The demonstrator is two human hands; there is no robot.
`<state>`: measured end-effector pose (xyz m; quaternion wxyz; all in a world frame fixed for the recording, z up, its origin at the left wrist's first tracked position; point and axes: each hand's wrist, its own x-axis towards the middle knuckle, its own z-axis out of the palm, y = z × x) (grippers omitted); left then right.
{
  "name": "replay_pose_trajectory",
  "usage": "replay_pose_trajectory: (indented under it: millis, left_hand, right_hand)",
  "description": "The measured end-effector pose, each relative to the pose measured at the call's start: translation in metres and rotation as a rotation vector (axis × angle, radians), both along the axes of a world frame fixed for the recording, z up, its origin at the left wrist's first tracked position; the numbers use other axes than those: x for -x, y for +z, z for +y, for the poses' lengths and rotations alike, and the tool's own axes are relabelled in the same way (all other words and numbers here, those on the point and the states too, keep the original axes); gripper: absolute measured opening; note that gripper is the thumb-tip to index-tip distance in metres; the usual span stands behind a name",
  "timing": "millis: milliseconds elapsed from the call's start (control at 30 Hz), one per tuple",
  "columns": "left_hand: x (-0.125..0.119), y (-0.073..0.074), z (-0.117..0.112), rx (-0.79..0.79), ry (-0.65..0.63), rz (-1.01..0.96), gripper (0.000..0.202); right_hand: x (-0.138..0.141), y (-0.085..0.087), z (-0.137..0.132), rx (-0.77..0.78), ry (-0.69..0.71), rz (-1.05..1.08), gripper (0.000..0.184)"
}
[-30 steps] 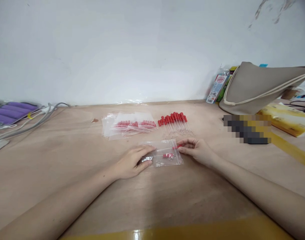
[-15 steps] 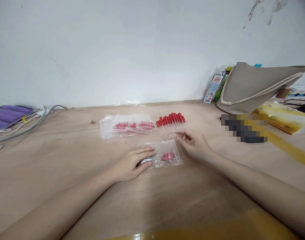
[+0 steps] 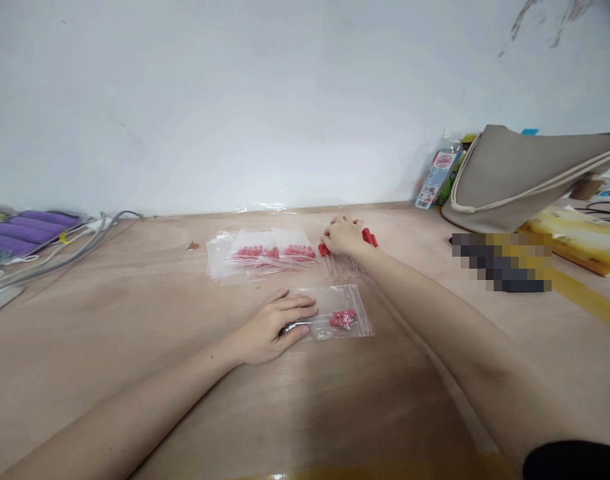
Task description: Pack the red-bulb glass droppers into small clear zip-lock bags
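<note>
My left hand point(image 3: 279, 327) lies with its fingers stretched out and apart on a clear zip bag point(image 3: 347, 297). Inside that bag are several droppers with red bulbs point(image 3: 343, 318), their stems running under my fingers. Farther back, my right hand point(image 3: 345, 237) is curled from above over the bulb ends of a row of loose red-bulbed droppers point(image 3: 342, 268). Its fingertips are hidden, while red bulbs show on both sides of it. Left of this row, several filled bags point(image 3: 269, 257) lie overlapping in a pile.
Purple rolls in plastic point(image 3: 39, 227) and grey cables point(image 3: 92, 247) lie at the left. At the right are a carton point(image 3: 435, 179), a grey drawstring bag point(image 3: 525, 173), a yellow pack point(image 3: 575, 237) and a pixelated dark object point(image 3: 505, 263). A white wall point(image 3: 235, 100) stands behind.
My right hand has moved forward and left from beside the zip bag onto the red bulbs of the loose droppers. My left hand stays on the bag. The view has shifted slightly.
</note>
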<state>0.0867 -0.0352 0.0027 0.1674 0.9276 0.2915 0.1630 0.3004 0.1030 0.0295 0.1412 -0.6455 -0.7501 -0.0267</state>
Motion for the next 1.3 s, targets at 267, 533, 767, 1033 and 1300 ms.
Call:
replay_pose_trajectory:
  millis: [267,533,767,1033,1300]
  left_hand:
    - [0.002,0.000,0.001,0.014,-0.009,0.045,0.038]
    - [0.001,0.001,0.000,-0.015,0.006,0.054,0.039]
    - [0.001,-0.001,0.002,-0.027,0.001,0.080,0.041]
    - [0.000,0.002,-0.002,-0.037,0.026,0.070,0.050]
    - [-0.001,0.002,-0.002,-0.050,0.015,0.070,0.050]
  right_hand:
    - [-0.009,0.021,0.000,0.086,-0.031,0.289,0.017]
    - [-0.080,0.017,-0.084,-0.279,0.140,1.139,0.020]
    - [-0.097,-0.040,-0.128,-0.147,-0.102,1.547,0.038]
    - [-0.069,-0.042,-0.140,0.278,0.020,1.711,0.039]
    - [-0.059,-0.044,-0.144,0.246,0.280,1.094,0.024]
